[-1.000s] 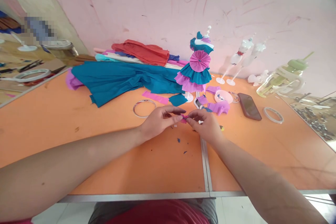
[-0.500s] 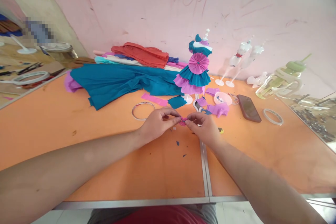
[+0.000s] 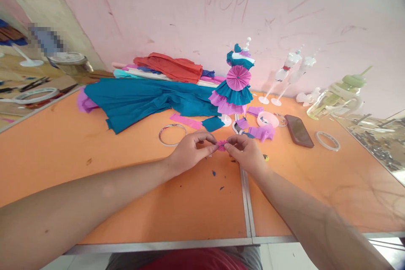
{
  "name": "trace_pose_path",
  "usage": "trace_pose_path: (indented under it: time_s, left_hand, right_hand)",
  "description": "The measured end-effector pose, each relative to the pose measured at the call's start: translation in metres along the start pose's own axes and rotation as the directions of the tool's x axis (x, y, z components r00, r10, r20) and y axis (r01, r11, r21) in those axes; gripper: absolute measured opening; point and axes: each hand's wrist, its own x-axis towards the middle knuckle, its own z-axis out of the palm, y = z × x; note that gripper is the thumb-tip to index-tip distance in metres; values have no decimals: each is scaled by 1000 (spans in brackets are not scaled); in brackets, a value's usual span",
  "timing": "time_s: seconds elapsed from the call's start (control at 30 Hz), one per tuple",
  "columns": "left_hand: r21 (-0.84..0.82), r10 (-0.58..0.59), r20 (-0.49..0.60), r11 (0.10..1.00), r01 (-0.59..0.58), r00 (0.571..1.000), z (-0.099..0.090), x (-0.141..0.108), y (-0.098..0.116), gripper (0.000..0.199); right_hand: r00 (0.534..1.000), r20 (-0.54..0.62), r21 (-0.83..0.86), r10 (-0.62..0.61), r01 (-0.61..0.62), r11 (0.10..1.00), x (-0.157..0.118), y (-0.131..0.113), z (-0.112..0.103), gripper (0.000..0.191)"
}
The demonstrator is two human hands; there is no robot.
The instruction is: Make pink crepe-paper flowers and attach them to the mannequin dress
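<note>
In the head view, the left hand and the right hand meet over the orange table, pinching a small pink pleated rosette between them. The left thumb and fingertips grip its left edge, the right thumb and fingertips its right edge, and the pleats fan out in the gap. Whether the rosette touches the tabletop cannot be told. It sits near the metal seam that divides the table, with dark paper scraps lying nearer the person.

Just beyond the hands lie a pink paper strip, a teal piece and crumpled purple pieces. Behind these stands a miniature dress form in tiers of teal and purple, with a large pink rosette at its waist. A thin ring lies beyond the left forearm. To the right are a pink bowl, a phone lying flat, a white tape roll and a greenish bottle. Two white mannequins stand by the wall. Teal crepe paper spreads across the back left, in front of a folded red-orange sheet.
</note>
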Motion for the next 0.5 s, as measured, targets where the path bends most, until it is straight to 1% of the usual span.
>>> trace_pose_path:
  time_s: [0.07, 0.1, 0.17, 0.27, 0.33, 0.43, 0.5]
  left_hand:
    - [-63, -18, 21, 998, 19, 1000, -2, 0, -1, 35]
    - [-72, -24, 41, 997, 27, 999, -3, 1, -1, 37]
    - [-24, -20, 65, 999, 22, 998, -2, 1, 0, 34]
    - [94, 8, 48, 996, -13, 999, 0, 1, 3, 30]
    - [133, 15, 34, 991, -20, 999, 1, 1, 6, 28]
    - [115, -6, 40, 993, 1, 999, 2, 1, 6, 29]
    - [71, -25, 21, 997, 23, 999, 2, 1, 5, 30]
  right_hand:
    - [999, 45, -22, 4, -3, 1000, 0, -1, -1, 34]
    - [998, 60, -32, 5, -3, 999, 0, -1, -2, 34]
    - [998, 64, -40, 1, 1, 999, 0, -2, -2, 33]
    - [998, 64, -34, -14, 16, 999, 0, -3, 1, 31]
    - [999, 49, -23, -16, 17, 1000, 0, -3, 2, 30]
    - [998, 59, 16, 8, -9, 1000, -1, -2, 3, 33]
    - [998, 63, 57, 8, -12, 998, -2, -2, 1, 37]
